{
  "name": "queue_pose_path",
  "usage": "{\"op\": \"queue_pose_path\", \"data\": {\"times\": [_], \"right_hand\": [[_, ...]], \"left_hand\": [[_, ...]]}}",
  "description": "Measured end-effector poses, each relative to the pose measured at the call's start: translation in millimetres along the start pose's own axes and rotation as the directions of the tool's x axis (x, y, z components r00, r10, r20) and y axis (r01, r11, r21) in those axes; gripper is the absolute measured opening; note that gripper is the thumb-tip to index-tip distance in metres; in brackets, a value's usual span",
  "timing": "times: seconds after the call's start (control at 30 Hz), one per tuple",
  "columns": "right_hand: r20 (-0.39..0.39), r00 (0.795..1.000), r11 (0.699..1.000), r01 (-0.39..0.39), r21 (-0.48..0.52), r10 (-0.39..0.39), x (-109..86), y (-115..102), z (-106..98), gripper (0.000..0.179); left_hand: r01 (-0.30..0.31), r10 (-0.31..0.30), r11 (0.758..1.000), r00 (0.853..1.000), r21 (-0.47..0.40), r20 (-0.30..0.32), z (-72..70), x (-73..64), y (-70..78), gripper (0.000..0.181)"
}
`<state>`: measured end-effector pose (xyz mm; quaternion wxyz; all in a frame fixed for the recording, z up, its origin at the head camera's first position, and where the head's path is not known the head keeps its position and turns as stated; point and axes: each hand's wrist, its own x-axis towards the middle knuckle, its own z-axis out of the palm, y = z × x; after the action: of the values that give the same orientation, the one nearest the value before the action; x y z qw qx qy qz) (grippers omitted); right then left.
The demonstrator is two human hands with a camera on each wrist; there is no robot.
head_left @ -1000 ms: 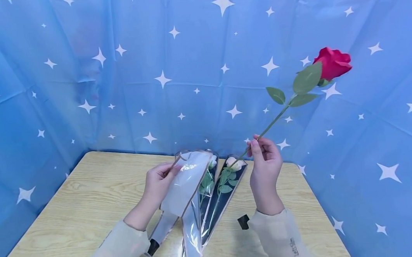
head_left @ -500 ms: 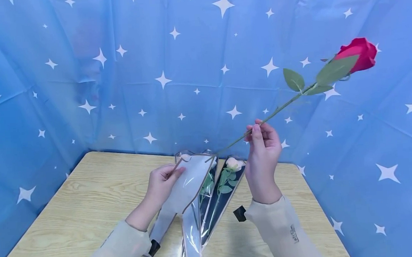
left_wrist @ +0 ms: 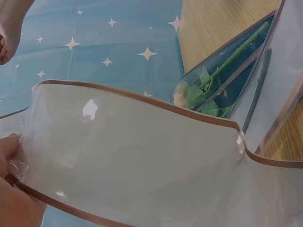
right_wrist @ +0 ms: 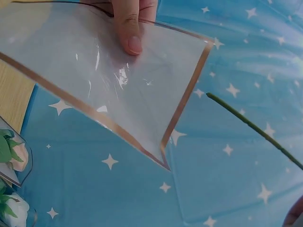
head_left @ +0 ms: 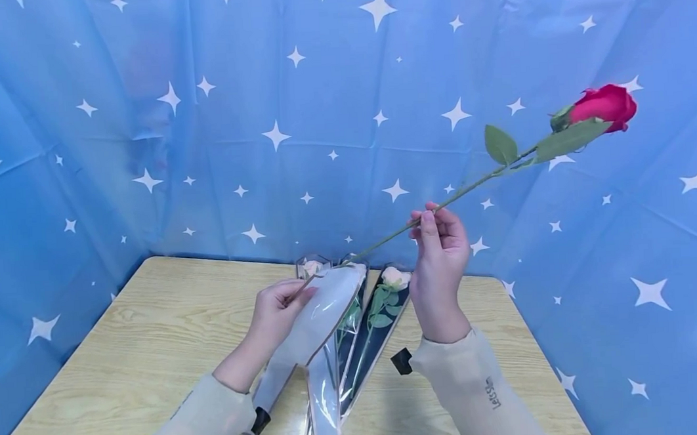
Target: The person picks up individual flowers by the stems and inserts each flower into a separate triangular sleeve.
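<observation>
In the head view my left hand [head_left: 275, 314] pinches the upper edge of a white, brown-edged flower sleeve [head_left: 324, 314] made of clear film. My right hand [head_left: 442, 268] grips the stem of a red rose [head_left: 606, 109] between thumb and fingers, its bloom up to the right. The rose's stem [right_wrist: 255, 130] slants down toward the sleeve's top; in the right wrist view its bare end stands just beside the sleeve's edge. The left thumb [right_wrist: 130, 35] presses on the film there. In the left wrist view, the sleeve bulges across the picture.
Pale roses [head_left: 394, 278] in dark, clear-fronted sleeves lie on the wooden table [head_left: 154, 346], partly under the white one. Another white sleeve [head_left: 324, 403] lies beside them. A blue star-patterned curtain [head_left: 343, 112] hangs behind the table.
The right hand has risen slightly, and the rose has swung to a flatter slant with its bloom farther right. Its stem end has shifted left to the sleeve's top. The left hand has barely moved.
</observation>
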<state>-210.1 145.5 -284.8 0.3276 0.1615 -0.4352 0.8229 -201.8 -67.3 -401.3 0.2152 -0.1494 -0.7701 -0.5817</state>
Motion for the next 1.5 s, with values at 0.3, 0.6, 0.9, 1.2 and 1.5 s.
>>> {"op": "queue_pose_path", "data": {"times": [0.3,0.6,0.9,1.2,1.5], "right_hand": [[0.011,1.000,1.000,-0.005,-0.006,0.005,-2.0,4,3,0.013],[0.023,0.999,0.997,-0.029,-0.070,0.031,-5.0,6,1,0.016],[-0.013,1.000,1.000,-0.015,0.025,0.016,-0.7,0,3,0.012],[0.000,1.000,0.998,-0.027,-0.056,0.027,-4.9,3,3,0.019],[-0.035,0.999,0.999,-0.040,-0.004,0.040,-1.3,2,-1,0.013]], "left_hand": [[-0.020,0.021,0.999,1.000,-0.030,0.023,1.2,-1.8,1.2,0.008],[0.022,-0.021,0.999,0.999,-0.032,0.034,-2.2,-3.4,28.3,0.011],[0.045,-0.044,0.999,0.998,-0.022,0.034,-2.7,-5.1,37.0,0.013],[0.053,-0.052,0.998,0.997,-0.020,0.058,-1.9,-4.3,38.1,0.009],[0.081,-0.081,0.997,0.995,-0.010,0.052,-1.6,-4.3,34.0,0.011]]}}
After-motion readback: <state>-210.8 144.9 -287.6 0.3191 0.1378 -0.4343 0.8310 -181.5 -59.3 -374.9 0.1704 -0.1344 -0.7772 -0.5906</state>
